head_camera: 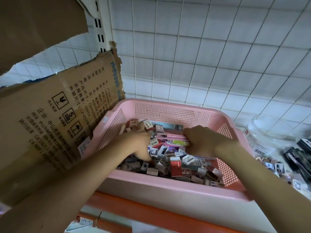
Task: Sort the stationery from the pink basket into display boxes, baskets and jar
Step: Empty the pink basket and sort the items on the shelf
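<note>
While both hands reach into the basket, the right hand grasps a pink pack at its 9 o'clock; the left hand pinches small erasers.

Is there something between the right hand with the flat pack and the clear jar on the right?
Yes: the pink basket's right wall stands between the right hand, holding the pack, and the jar.

We cannot see the fingertips of the left hand, buried among the small boxes in the pink basket. The right hand covers one end of the pink packet. The clear jar and the dark items beside it are blurred and cut off at the right edge
</note>
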Demonstrator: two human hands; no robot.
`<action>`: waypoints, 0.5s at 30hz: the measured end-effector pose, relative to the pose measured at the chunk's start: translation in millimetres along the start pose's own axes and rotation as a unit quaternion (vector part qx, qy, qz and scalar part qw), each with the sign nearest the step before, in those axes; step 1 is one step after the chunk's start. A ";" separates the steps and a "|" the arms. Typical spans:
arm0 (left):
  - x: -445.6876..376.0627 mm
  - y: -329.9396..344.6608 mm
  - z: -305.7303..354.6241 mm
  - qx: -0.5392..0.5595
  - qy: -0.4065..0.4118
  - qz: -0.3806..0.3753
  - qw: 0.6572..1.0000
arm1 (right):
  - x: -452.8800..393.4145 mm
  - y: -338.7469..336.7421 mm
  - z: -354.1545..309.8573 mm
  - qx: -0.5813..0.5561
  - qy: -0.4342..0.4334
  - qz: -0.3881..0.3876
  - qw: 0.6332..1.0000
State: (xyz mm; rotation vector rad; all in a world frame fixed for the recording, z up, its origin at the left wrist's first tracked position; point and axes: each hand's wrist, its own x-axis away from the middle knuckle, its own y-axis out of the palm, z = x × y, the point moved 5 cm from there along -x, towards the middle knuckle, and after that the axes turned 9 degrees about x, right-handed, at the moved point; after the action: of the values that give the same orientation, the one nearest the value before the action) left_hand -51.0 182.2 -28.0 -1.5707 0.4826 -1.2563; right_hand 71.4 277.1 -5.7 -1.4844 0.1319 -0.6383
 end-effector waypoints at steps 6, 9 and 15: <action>6.8 3.4 4.3 0.028 0.067 0.049 0.996 | 5.7 15.9 -4.3 -0.065 0.006 -0.052 0.997; 9.6 5.1 -9.9 0.006 0.035 0.091 0.995 | 8.2 17.7 -5.8 -0.097 0.013 -0.083 0.992; 11.4 6.2 -12.7 0.012 -0.017 0.046 0.999 | 5.4 27.0 -10.5 -0.064 0.004 -0.126 0.990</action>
State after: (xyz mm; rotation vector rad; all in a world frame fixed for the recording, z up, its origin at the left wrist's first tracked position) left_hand -56.3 164.8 -28.9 -1.5309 0.5095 -1.1597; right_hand 79.6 264.2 -30.8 -1.6369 -0.0089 -0.8523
